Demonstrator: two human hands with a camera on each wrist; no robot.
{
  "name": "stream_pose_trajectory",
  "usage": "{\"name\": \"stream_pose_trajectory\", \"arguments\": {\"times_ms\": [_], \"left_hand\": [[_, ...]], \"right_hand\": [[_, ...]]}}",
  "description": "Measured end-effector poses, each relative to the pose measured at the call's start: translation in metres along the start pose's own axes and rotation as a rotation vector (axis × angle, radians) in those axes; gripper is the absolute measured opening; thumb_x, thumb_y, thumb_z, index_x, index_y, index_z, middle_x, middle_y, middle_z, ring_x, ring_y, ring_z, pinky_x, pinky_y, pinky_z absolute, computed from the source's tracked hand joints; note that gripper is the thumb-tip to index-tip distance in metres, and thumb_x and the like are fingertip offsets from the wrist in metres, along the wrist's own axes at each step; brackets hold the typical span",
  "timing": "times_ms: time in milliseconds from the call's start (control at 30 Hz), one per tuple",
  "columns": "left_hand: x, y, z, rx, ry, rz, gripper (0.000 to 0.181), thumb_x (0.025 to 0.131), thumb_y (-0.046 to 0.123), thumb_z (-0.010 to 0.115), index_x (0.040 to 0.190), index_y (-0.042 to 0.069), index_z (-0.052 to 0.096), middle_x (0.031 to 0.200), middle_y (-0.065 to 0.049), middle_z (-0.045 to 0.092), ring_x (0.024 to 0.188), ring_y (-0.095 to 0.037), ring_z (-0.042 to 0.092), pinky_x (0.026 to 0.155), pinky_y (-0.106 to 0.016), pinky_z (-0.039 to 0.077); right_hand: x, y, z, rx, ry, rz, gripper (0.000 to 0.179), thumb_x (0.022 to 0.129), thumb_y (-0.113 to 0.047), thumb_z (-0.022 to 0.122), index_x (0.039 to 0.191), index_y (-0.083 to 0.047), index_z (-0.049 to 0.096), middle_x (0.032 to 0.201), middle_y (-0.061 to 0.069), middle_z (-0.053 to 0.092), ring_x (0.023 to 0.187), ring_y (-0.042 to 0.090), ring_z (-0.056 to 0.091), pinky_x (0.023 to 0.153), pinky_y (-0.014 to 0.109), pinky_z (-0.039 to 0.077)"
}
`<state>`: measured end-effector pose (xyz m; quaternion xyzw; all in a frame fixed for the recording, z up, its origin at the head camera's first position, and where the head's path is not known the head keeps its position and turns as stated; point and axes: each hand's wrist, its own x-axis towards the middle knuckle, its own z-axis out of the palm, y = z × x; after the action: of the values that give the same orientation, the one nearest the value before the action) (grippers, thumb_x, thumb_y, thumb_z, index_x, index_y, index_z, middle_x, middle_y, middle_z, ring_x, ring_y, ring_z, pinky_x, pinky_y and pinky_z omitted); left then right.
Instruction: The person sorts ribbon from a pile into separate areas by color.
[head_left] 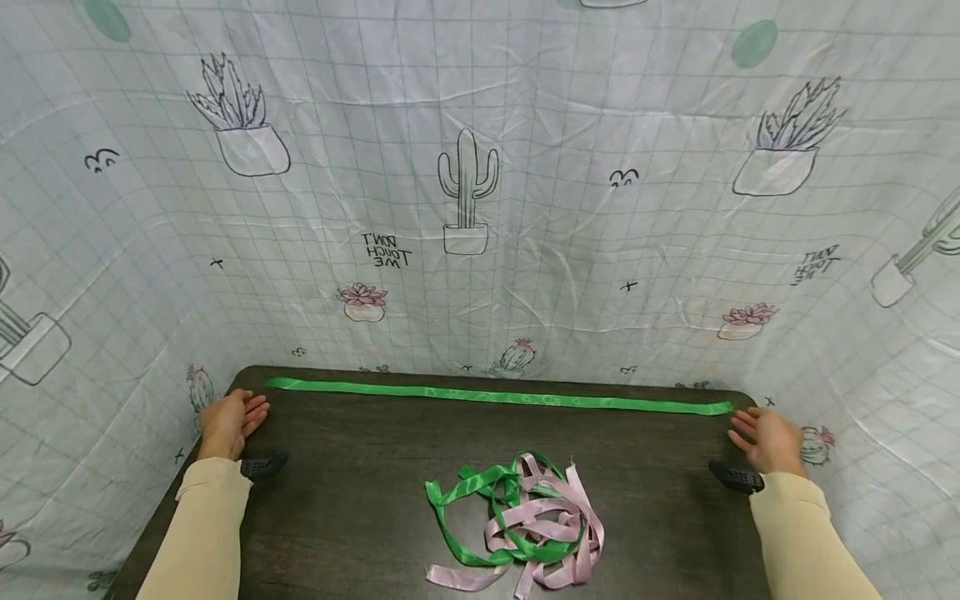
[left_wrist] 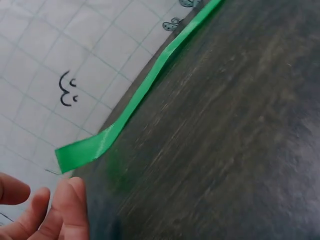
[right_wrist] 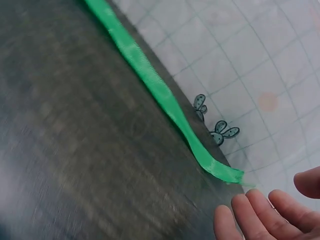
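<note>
A green satin ribbon (head_left: 480, 395) lies stretched nearly straight along the far edge of the dark table. Beside its left end is my left hand (head_left: 234, 420), fingers relaxed and apart from it; the left wrist view shows that ribbon end (left_wrist: 80, 153) just beyond the fingertips (left_wrist: 75, 187). At the opposite end my right hand (head_left: 771, 437) is held with loose fingers and nothing in them. The frayed right tip of the ribbon (right_wrist: 230, 174) sits close to those fingers (right_wrist: 250, 207) in the right wrist view.
A tangled heap of pink ribbon (head_left: 585, 533) and more green ribbon (head_left: 472, 483) lies at the near middle of the dark wooden table (head_left: 337, 475). A white grid-patterned curtain with cactus drawings (head_left: 555, 208) hangs right behind the table and along both sides.
</note>
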<state>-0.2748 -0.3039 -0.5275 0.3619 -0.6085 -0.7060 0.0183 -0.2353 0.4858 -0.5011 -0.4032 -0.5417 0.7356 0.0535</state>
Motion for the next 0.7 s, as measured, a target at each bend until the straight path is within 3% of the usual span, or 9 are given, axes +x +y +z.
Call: {"name": "stream_pose_trajectory", "arguments": {"times_ms": [133, 267, 567, 700], "left_hand": [[-0.011, -0.006, 0.0, 0.12, -0.061, 0.085, 0.039, 0.11, 0.019, 0.046, 0.139, -0.005, 0.055, 0.07, 0.014, 0.069, 0.063, 0.002, 0.07, 0.062, -0.018, 0.059], [-0.024, -0.014, 0.004, 0.224, -0.116, 0.147, 0.047, 0.111, 0.021, 0.046, 0.147, -0.009, 0.049, 0.077, 0.017, 0.069, 0.068, 0.004, 0.069, 0.064, -0.019, 0.058], [-0.052, -0.019, 0.017, 0.344, -0.23, 0.224, 0.048, 0.111, 0.028, 0.05, 0.144, -0.007, 0.051, 0.087, 0.019, 0.07, 0.077, 0.005, 0.068, 0.071, -0.02, 0.059], [-0.069, -0.022, 0.022, 0.397, -0.274, 0.259, 0.048, 0.111, 0.03, 0.049, 0.143, -0.006, 0.053, 0.094, 0.017, 0.072, 0.082, 0.004, 0.068, 0.076, -0.021, 0.059]], "right_hand": [[-0.008, 0.01, -0.003, -0.106, 0.019, -0.118, 0.02, 0.11, -0.022, 0.048, 0.129, -0.02, 0.051, 0.078, -0.017, 0.064, 0.074, -0.002, 0.065, 0.069, 0.021, 0.06], [-0.019, 0.017, -0.003, -0.2, -0.001, -0.223, 0.014, 0.11, -0.02, 0.047, 0.121, -0.017, 0.055, 0.079, -0.021, 0.063, 0.074, -0.006, 0.064, 0.07, 0.017, 0.059], [-0.049, 0.03, 0.002, -0.31, -0.1, -0.339, 0.019, 0.111, -0.017, 0.047, 0.126, -0.012, 0.056, 0.085, -0.025, 0.065, 0.082, -0.009, 0.066, 0.072, 0.015, 0.059], [-0.063, 0.037, 0.007, -0.412, -0.145, -0.387, 0.033, 0.112, -0.022, 0.046, 0.138, -0.003, 0.052, 0.09, -0.027, 0.063, 0.084, -0.011, 0.064, 0.075, 0.014, 0.058]]}}
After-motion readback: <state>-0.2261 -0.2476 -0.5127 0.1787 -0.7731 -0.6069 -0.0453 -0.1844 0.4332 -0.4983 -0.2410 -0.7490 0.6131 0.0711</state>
